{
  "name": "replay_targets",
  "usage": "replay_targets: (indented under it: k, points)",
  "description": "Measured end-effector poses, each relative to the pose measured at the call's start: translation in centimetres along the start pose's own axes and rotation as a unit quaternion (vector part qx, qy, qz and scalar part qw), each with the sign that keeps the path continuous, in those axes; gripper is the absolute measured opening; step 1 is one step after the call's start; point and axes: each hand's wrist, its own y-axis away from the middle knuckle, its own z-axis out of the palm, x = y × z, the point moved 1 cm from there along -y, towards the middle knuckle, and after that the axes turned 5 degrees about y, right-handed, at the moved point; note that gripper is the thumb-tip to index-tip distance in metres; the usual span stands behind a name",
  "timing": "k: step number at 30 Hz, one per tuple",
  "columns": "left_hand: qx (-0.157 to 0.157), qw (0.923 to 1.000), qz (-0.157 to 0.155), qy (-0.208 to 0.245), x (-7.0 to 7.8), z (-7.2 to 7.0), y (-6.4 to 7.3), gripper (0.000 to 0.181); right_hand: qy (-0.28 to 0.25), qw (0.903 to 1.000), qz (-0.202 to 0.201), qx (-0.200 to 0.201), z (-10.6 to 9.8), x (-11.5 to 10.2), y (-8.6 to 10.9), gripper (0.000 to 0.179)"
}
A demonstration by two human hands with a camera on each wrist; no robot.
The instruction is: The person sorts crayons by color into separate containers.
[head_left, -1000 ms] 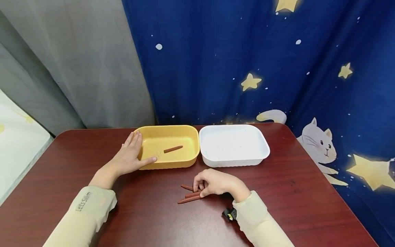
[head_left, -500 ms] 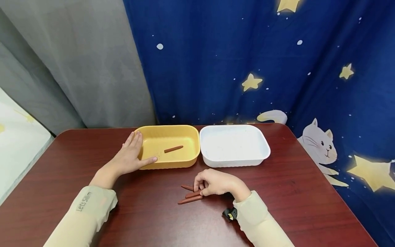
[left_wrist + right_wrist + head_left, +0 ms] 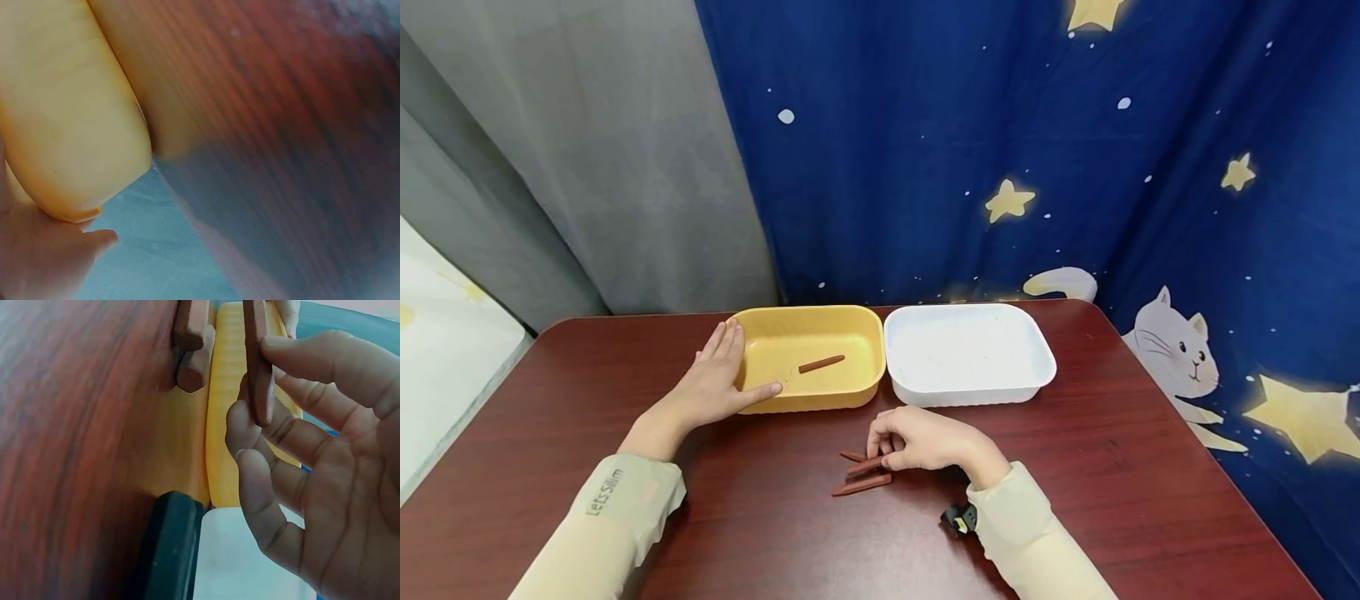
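Note:
My right hand [image 3: 925, 437] pinches a reddish-brown crayon [image 3: 865, 467] between thumb and fingers, just over the table; the right wrist view shows the thumb pressed on this crayon [image 3: 257, 369]. Two similar crayons lie on the table: one in front [image 3: 861, 486], and one behind [image 3: 852, 456], partly hidden by the fingers. My left hand [image 3: 711, 379] rests on the left end of the yellow basket [image 3: 808, 402], fingers straight along the rim and thumb stretched over the front edge. Inside that basket lies one crayon [image 3: 822, 364]. The left wrist view shows the basket's outer wall [image 3: 75, 112].
A white basket [image 3: 970, 396] stands against the yellow one's right side, near the back edge of the dark red table [image 3: 760, 517]. Behind hang a grey curtain [image 3: 625, 167] and a blue curtain [image 3: 887, 167]. A small black device [image 3: 958, 519] sits at the right wrist.
The right hand has gripped the middle crayon and lifted it slightly, tilting it up off the crayon in front. The left hand and both baskets have stayed in place.

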Motion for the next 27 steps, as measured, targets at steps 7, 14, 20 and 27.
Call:
replay_targets:
  k: [7,14,20,27]
  points:
    - [0.001,1.0000,-0.005,-0.005,-0.2,-0.4,0.2,0.122,0.003,0.9993,-0.030,0.021,-0.4,-0.5,-0.4,0.014]
    - [0.002,0.9999,-0.005,-0.011,-0.4,0.2,0.8,0.121,-0.018,0.9974,-0.048,0.052,-0.4,-1.0,-0.6,0.015]
    - [0.000,0.9997,0.001,-0.024,-0.2,-0.2,0.7,0.120,-0.016,0.9919,-0.073,0.102,-1.1,-1.7,-1.7,0.014]
    - [0.001,0.9997,0.004,-0.023,0.1,0.0,0.4,0.121,-0.024,0.9838,-0.073,0.162,-2.8,-2.1,-3.4,0.013]
